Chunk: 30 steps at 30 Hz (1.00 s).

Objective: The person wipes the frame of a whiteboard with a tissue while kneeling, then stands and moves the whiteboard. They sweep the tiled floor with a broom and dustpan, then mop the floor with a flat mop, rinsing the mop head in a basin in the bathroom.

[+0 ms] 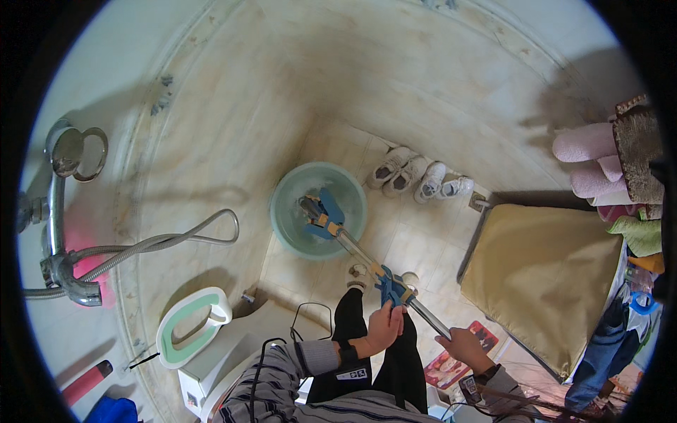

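A mop with a metal pole and blue plastic parts runs slantwise from my hands down into a pale green basin. Its blue head is down inside the basin, where there seems to be water. My left hand is closed round the pole by the blue lever piece. Higher up the pole, to the right, my right hand grips the bare metal. Both hands wear dark bands at the wrist.
Two pairs of white shoes stand along the wall, right of the basin. A covered box-like appliance takes up the right side. At left are a toilet seat ring and a shower hose on a chrome tap.
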### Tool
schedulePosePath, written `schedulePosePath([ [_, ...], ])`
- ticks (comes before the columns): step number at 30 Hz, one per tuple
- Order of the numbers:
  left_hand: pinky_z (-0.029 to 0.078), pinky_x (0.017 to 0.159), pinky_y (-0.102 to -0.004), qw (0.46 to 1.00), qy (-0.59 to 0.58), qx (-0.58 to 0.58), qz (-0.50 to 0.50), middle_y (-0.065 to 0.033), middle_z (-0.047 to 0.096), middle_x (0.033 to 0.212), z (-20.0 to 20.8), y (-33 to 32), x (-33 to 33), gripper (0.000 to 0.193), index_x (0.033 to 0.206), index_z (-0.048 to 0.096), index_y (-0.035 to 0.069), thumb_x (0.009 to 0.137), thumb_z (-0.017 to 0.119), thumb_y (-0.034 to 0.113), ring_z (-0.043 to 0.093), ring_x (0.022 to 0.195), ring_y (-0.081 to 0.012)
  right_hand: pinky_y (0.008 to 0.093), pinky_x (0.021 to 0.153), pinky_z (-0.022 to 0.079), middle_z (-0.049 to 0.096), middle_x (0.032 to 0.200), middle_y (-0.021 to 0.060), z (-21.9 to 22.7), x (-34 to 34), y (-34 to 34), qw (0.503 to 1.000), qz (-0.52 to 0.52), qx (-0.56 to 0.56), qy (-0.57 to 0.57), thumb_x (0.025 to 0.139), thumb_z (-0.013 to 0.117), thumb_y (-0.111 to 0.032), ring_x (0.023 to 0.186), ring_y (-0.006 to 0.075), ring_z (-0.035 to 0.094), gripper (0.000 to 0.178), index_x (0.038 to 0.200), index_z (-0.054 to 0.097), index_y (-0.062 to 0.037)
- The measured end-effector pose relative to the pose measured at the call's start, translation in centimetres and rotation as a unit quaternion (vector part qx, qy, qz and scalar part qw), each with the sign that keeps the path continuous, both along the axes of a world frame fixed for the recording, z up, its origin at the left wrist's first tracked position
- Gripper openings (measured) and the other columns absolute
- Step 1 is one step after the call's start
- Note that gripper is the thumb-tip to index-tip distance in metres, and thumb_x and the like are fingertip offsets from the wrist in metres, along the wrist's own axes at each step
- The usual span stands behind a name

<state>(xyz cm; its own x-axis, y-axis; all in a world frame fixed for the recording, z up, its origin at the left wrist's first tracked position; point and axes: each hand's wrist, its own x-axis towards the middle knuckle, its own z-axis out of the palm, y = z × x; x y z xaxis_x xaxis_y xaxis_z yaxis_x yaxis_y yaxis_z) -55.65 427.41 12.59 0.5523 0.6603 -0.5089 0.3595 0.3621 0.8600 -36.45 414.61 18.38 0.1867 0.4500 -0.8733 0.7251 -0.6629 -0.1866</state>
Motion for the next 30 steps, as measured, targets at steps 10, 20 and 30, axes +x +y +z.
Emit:
schedulePosePath([
  [10, 0.042, 0.068, -0.0281, 0.988, 0.120, 0.088, -0.047, -0.0028, 0.056, 0.084, -16.1, 15.2, -11.2, 0.032, 0.107, 0.052, 0.003, 0.094, 0.047, 0.031, 0.052, 0.077, -0.0136, 0.0476, 0.067, 0.045, 0.060, 0.076, 0.0221, -0.7, 2.0, 0.6, 0.999, -0.012, -0.044, 0.002, 0.086, 0.045, -0.051, 0.076, 0.0393, 0.058, 0.054, 0.077, 0.058, 0.0004],
  [20, 0.043, 0.072, -0.0283, 0.975, 0.115, -0.078, 0.172, -0.0041, 0.063, 0.098, -22.6, 17.0, -17.7, 0.032, 0.105, 0.057, 0.008, 0.092, 0.047, 0.035, 0.058, 0.088, -0.0136, 0.0495, 0.074, 0.044, 0.060, 0.083, 0.0259, -10.2, 0.5, 1.9, 1.000, 0.018, -0.014, 0.006, 0.088, 0.040, -0.049, 0.082, 0.0418, 0.058, 0.057, 0.079, 0.059, 0.0037],
  [30, 0.043, 0.063, -0.0250, 0.966, 0.099, -0.130, 0.199, -0.0047, 0.063, 0.090, -16.8, 18.3, -18.4, 0.027, 0.101, 0.057, 0.005, 0.091, 0.046, 0.027, 0.058, 0.077, -0.0121, 0.0489, 0.075, 0.045, 0.061, 0.087, 0.0260, -10.6, -1.4, 3.2, 0.999, 0.005, -0.052, 0.008, 0.088, 0.040, -0.051, 0.086, 0.0412, 0.058, 0.058, 0.085, 0.062, 0.0034],
])
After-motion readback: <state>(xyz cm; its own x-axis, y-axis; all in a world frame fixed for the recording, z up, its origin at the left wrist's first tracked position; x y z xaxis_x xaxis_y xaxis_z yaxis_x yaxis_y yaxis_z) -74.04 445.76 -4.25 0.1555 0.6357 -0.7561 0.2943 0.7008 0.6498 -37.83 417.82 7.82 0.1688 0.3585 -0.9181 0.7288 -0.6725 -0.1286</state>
